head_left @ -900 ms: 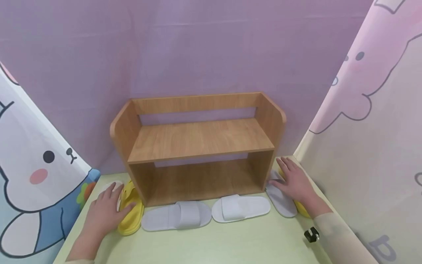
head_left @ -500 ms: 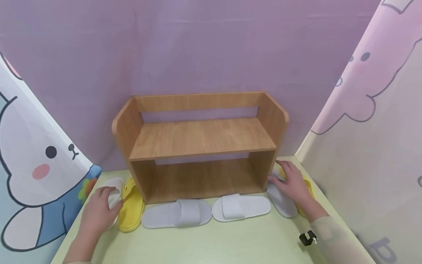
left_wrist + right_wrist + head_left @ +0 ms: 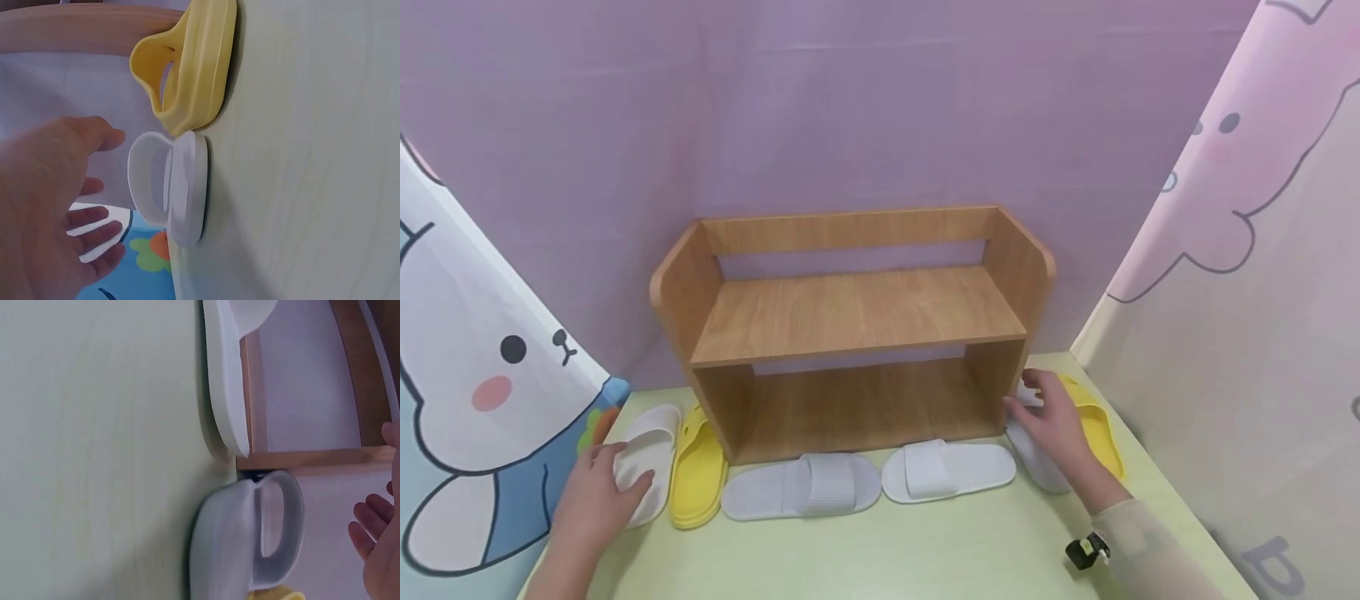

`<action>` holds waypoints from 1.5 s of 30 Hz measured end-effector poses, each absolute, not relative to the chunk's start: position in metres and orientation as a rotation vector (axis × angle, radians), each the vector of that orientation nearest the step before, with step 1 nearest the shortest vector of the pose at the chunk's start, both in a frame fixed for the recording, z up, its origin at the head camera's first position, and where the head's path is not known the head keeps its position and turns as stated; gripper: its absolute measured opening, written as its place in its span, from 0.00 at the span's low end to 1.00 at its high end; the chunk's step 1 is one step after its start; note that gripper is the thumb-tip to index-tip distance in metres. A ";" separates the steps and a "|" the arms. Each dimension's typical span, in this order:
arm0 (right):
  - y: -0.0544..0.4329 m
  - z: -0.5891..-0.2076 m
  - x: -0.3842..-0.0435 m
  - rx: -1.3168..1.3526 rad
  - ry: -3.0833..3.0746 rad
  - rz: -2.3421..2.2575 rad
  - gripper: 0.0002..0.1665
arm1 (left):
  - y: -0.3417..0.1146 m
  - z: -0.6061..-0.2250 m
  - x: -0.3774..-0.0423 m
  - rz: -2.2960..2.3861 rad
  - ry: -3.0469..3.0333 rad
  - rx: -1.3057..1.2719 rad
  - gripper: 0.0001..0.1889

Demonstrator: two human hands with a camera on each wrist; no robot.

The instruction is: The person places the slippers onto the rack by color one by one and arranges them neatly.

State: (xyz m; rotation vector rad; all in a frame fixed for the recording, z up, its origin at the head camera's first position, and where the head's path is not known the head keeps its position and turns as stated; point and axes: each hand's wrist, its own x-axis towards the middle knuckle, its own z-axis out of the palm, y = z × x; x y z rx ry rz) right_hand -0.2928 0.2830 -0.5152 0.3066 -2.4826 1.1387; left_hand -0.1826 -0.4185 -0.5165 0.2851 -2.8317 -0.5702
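Observation:
My left hand (image 3: 591, 504) hovers at the left side of a white slipper (image 3: 651, 458), fingers spread and holding nothing. Right of that slipper lies a yellow slipper (image 3: 696, 487), toe pointing away. In the left wrist view, a gap shows between the hand (image 3: 50, 194) and the white slipper (image 3: 195, 187). Over a grey slipper (image 3: 1037, 458) at the shelf's right side is my right hand (image 3: 1054, 423), its fingers loosely bent and nothing in them. The hand hides part of that slipper. Another yellow slipper (image 3: 1097, 433) lies just right of it.
A two-level wooden shoe rack (image 3: 857, 312) stands against the purple cloth (image 3: 850, 108). In front of it lie a grey slipper (image 3: 763, 493) and a white slipper (image 3: 985, 468), sideways in a row. Printed cloths (image 3: 1240, 350) border both sides of the pale table (image 3: 850, 558).
My left hand has drawn left and nearer, off the yellow slipper, uncovering the white one. The right hand has shifted slightly left over the grey slipper, showing more of the yellow one there.

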 end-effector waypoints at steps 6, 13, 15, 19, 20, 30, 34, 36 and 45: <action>0.271 -0.517 -0.290 0.284 -2.402 1.190 0.30 | -0.423 -0.514 -0.176 -0.569 -2.903 0.383 0.46; 0.263 -0.523 -0.290 0.257 -2.303 1.269 0.26 | -0.423 -0.518 -0.174 -0.600 -2.954 0.453 0.51; 0.260 -0.524 -0.290 0.251 -2.273 1.307 0.24 | -0.424 -0.519 -0.174 -0.609 -2.968 0.470 0.52; 0.254 -0.524 -0.288 0.209 -2.243 1.344 0.20 | -0.425 -0.522 -0.176 -0.631 -2.997 0.506 0.54; 0.252 -0.525 -0.288 0.200 -2.234 1.358 0.19 | -0.426 -0.522 -0.176 -0.641 -3.008 0.517 0.54; 0.247 -0.531 -0.290 0.138 -2.145 1.384 0.14 | -0.429 -0.531 -0.179 -0.663 -3.064 0.524 0.59; 0.245 -0.532 -0.294 0.123 -2.135 1.371 0.13 | -0.430 -0.536 -0.181 -0.656 -3.073 0.537 0.61; 0.244 -0.533 -0.294 0.109 -2.134 1.354 0.13 | -0.430 -0.538 -0.182 -0.643 -3.073 0.517 0.61; 0.238 -0.531 -0.297 0.067 -2.157 1.314 0.13 | -0.427 -0.537 -0.182 -0.598 -3.070 0.458 0.62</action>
